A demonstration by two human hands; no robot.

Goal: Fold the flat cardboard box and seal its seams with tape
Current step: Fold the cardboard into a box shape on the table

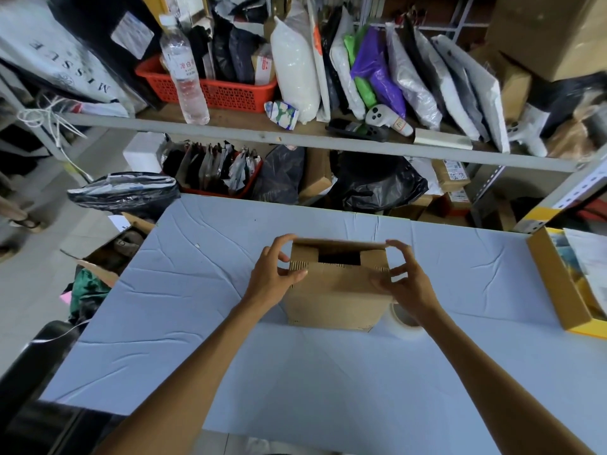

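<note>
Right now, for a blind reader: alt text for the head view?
A left hand and right hand hold a cardboard box by its top flaps on a blue table; a tape roll lies beside it.

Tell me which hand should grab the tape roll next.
Right. The tape roll lies beside the cardboard box, just under the right hand, while the left hand grips the box's opposite side and would probably have to cross over it.
</note>
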